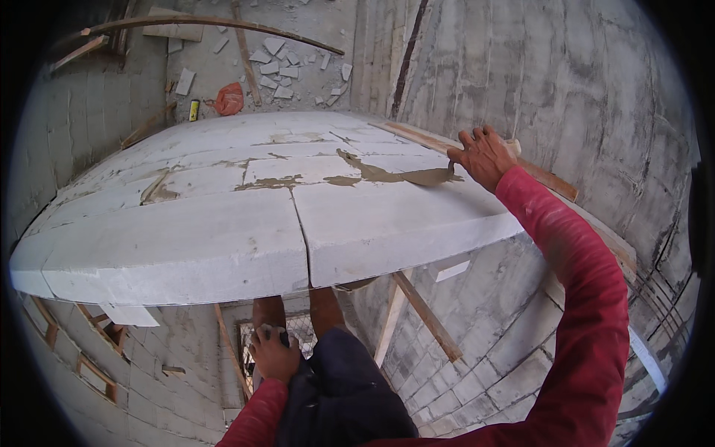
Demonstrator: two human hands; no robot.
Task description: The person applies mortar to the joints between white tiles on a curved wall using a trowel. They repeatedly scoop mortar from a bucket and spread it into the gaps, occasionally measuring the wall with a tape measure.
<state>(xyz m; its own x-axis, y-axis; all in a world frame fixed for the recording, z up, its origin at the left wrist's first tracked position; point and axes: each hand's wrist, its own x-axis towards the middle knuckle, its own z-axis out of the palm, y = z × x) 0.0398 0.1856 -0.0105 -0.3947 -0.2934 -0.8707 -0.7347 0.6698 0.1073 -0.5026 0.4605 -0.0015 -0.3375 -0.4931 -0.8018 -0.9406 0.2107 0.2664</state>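
Spreading brown mortar (402, 176) across the top of a white block wall (246, 216), seen from above.

From the lower right of the wall a red-sleeved arm arches up and over, and the right hand (482, 155) rests at the wall's far right edge, fingers curled shut around a tool whose tip meets the wet mortar streak; the tool itself is mostly hidden under the hand. Below the wall's near face, the left hand (272, 354) sits low against dark trousers, closed on a small pale object that cannot be made out. The wall top shows joints and cracks with dried mortar patches. A wooden plank (477, 153) lies along its right side against a grey concrete wall (566, 82). Beyond the wall's far edge, rubble and an orange bag (229, 98) lie on the floor.
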